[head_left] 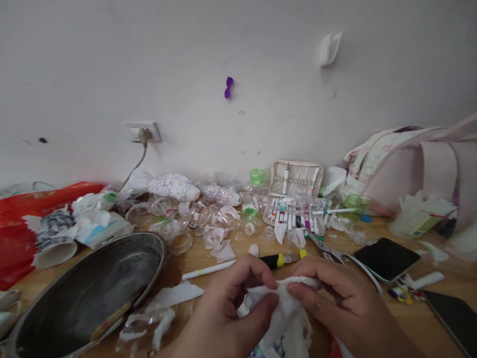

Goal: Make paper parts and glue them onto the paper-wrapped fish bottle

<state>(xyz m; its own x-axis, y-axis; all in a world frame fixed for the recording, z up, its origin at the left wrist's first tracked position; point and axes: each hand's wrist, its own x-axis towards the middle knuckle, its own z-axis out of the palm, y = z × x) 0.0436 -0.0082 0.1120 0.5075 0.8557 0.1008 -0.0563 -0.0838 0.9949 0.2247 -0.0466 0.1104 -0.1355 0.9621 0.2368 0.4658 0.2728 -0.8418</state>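
Observation:
Close in front of me, my left hand (234,311) and my right hand (343,303) both pinch the top edge of a crumpled white tissue paper (286,308). Thumbs and forefingers are closed on it, a short gap apart. Below, purple and teal drawn marks show on the white piece; its lower end runs out of view. Just beyond my hands lie a white marker (208,270), a black-and-yellow utility knife (274,261) and scissors (328,251). Torn paper scraps (179,293) lie left of my left hand.
A dark oval pan (89,293) stands at left, beside a red plastic bag (22,219). Two white fish shapes with coloured scales (174,186) lie by the wall among cut plastic bottles (219,214). An open marker case (296,181), phone (387,258) and pink bag (398,169) are rightward.

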